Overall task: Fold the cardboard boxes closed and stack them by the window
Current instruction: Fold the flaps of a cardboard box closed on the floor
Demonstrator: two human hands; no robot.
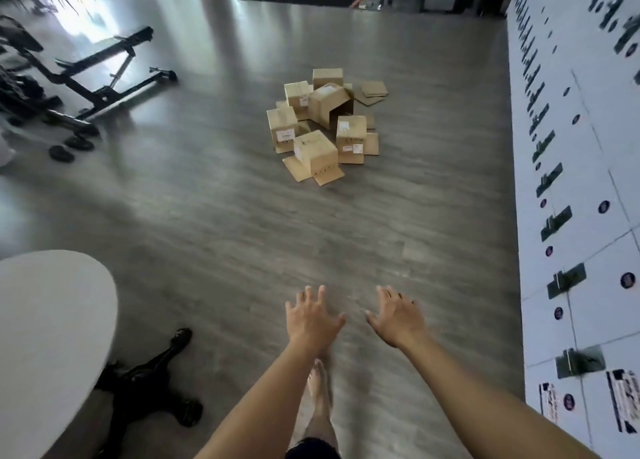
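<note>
Both hands, left hand (313,316) and right hand (398,318), are spread empty before me, level with each other, the boxes (320,126) well ahead, slightly left.

No words or numbers can be read. The cardboard boxes (320,126) at 12 o'clock have small white labels (286,135) with print too tiny and blurry to read. The white lockers (575,188) at 3 o'clock have round stickers (604,207) and dark tags (566,280), and a striped paper (626,399) at 4 o'clock, all too blurry.
</note>
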